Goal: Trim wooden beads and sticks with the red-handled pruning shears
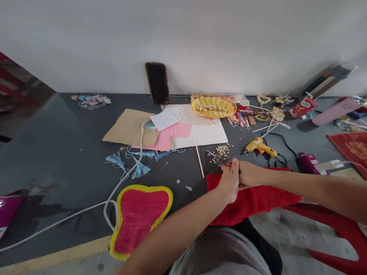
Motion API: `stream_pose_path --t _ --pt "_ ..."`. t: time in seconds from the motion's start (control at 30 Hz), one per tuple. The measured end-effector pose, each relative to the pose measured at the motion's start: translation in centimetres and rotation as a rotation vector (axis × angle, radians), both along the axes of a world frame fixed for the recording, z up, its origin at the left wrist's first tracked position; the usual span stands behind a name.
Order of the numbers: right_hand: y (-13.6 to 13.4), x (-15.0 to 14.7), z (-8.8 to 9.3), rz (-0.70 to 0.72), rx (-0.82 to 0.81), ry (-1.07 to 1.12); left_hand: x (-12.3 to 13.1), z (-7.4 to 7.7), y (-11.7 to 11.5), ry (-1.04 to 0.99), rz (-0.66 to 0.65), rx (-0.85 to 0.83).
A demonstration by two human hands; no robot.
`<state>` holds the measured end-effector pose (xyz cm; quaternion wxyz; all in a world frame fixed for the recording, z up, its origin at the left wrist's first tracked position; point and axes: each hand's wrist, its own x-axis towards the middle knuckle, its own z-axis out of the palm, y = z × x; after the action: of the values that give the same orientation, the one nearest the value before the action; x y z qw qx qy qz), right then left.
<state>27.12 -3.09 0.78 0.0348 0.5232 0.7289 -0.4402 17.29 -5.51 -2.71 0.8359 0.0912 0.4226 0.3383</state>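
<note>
My left hand and my right hand meet over the far edge of a red cloth. Both are closed in a pinch. The left fingers grip a small red-handled tool whose thin metal tip points toward a scatter of small wooden beads. What the right fingers pinch is hidden behind the left hand. A yellow glue gun with a black cord lies just beyond the right hand.
On the dark table lie a yellow basket of beads, white, pink and brown paper sheets, a thin wooden stick, blue tassels, a white cord, a red yellow-edged pad, a phone leaning on the wall, and craft clutter at right.
</note>
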Motion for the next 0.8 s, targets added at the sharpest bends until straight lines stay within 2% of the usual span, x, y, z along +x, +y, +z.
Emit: stream_pose_path --t 0.2,0.3,0.4,0.43,0.6,0.63,0.8 --pt "0.0 0.1 0.1 -0.002 -0.017 0.074 -0.5 -0.4 -0.4 0.051 -0.105 0.048" --pt "-0.2 0.1 0.5 -0.025 -0.054 0.098 -0.9 -0.5 -0.4 0.018 -0.112 0.061" --pt "-0.7 0.1 0.7 -0.090 -0.128 0.149 -1.2 -0.5 -0.6 -0.022 -0.088 0.064" --pt "-0.9 0.2 0.7 -0.199 -0.198 0.206 -1.4 -0.4 -0.7 -0.038 -0.086 0.069" --pt "-1.2 1.3 0.3 -0.333 -0.326 0.302 -3.5 0.6 -0.9 -0.058 -0.074 0.170" --pt "-1.2 1.6 0.2 -0.335 -0.310 0.294 -4.1 0.9 -1.0 -0.048 -0.063 0.201" --pt "-1.1 2.6 0.2 -0.410 -0.026 0.141 -7.6 2.5 -1.4 0.037 -0.021 0.287"
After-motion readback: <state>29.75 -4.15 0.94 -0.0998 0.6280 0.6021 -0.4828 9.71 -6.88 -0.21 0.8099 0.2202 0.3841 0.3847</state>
